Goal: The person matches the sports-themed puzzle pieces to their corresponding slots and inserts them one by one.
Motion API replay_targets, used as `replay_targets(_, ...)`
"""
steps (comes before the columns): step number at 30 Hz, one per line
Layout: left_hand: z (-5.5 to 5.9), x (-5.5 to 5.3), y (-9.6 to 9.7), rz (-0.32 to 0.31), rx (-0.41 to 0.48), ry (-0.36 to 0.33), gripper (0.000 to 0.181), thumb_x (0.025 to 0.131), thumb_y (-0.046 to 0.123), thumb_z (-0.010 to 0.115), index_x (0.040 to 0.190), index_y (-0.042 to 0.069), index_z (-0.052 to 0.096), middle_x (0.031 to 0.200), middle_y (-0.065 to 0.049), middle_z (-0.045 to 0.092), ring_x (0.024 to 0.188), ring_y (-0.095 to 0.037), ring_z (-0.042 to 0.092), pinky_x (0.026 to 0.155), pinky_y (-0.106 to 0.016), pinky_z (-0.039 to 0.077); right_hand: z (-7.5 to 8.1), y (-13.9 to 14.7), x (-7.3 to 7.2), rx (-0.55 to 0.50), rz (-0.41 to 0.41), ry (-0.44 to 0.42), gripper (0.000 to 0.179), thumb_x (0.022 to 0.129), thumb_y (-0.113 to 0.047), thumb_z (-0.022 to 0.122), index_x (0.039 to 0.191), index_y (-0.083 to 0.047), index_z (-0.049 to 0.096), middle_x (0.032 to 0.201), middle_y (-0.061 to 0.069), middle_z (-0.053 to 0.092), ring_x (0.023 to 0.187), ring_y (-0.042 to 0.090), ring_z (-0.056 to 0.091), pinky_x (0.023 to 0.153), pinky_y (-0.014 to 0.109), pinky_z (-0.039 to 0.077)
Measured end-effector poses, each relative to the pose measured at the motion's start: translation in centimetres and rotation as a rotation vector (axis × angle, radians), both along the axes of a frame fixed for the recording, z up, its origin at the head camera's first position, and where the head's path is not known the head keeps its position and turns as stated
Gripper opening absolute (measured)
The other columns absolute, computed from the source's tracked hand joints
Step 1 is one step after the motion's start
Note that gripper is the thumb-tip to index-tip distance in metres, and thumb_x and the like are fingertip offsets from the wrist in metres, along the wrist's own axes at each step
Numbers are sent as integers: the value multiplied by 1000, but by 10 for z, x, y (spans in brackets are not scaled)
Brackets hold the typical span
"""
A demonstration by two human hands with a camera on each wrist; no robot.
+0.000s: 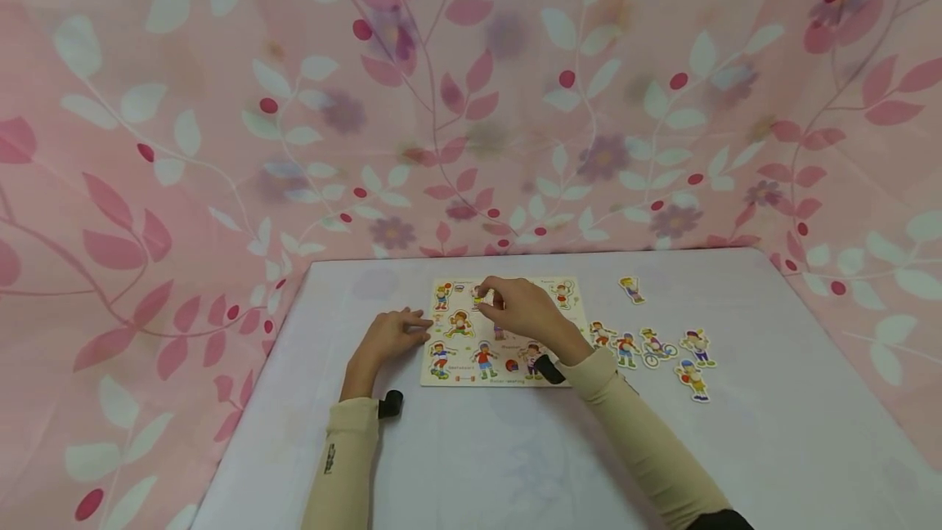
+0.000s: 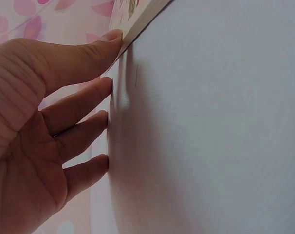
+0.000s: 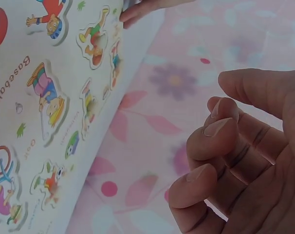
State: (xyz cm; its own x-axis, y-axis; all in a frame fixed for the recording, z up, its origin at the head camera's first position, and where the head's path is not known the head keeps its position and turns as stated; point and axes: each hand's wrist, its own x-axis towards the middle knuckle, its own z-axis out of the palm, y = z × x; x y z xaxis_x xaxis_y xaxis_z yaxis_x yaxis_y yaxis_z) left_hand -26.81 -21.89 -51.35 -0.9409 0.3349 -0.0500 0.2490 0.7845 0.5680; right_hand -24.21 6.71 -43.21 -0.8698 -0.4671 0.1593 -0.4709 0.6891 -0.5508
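Observation:
A flat cream puzzle board (image 1: pixel 428 376) with printed sports figures lies on the table. Several cut-out figures sit in its recesses, among them a roller skater (image 1: pixel 484 360). My left hand (image 1: pixel 390 340) is at the board's left edge. In the left wrist view its thumb (image 2: pixel 89 57) touches that edge, while the other fingers rest spread on the cloth. Over the upper middle of the board is my right hand (image 1: pixel 526 307), covering part of it. The right wrist view shows its fingers (image 3: pixel 213 141) loosely bent, thumb apart, with nothing between them.
Loose figure pieces lie right of the board: one (image 1: pixel 630 289) at the back, a cyclist (image 1: pixel 657 348), a ball player (image 1: pixel 692 381) and several others. White cloth covers the table (image 1: pixel 471 464). Behind it hangs a pink floral curtain (image 1: pixel 471 105).

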Motion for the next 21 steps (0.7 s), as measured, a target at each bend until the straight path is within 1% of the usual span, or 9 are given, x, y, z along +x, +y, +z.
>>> replay_targets(6,0,0,0,-4,-9,2,28,87,25,76,114,15,76,133,-8,61,135,-34,44,113,-52,28,5,10,11,25,-16,5,22,96,-26,65,113,-13,67,71,-7,57,53,9,45,48,25,37)
replay_targets(10,0,1,-1,4,-9,0,29,87,25,76,114,15,76,133,-7,61,135,-34,44,113,-52,28,5,17,17,52,-33,29,20,95,-25,66,112,-15,66,73,-7,57,54,9,47,48,26,38)
replay_targets(13,0,1,-1,-3,-7,-3,29,88,25,76,115,15,76,133,-8,61,136,-34,43,113,-52,28,3,26,20,58,-45,39,18,95,-24,66,111,-15,66,71,-7,56,52,9,46,47,26,37)
replay_targets(16,-1,0,-1,-15,-10,10,29,88,25,76,115,15,76,133,-9,61,135,-36,43,113,-54,28,0,36,21,60,-50,36,19,95,-24,67,110,-13,67,69,-7,54,51,9,44,47,26,36)
replay_targets(21,-3,-1,-1,-23,-11,22,29,88,26,76,115,15,76,133,-9,61,134,-35,45,113,-53,29,-4,55,24,74,-74,7,16,95,-23,67,108,-16,66,69,-7,53,52,9,43,47,27,36)
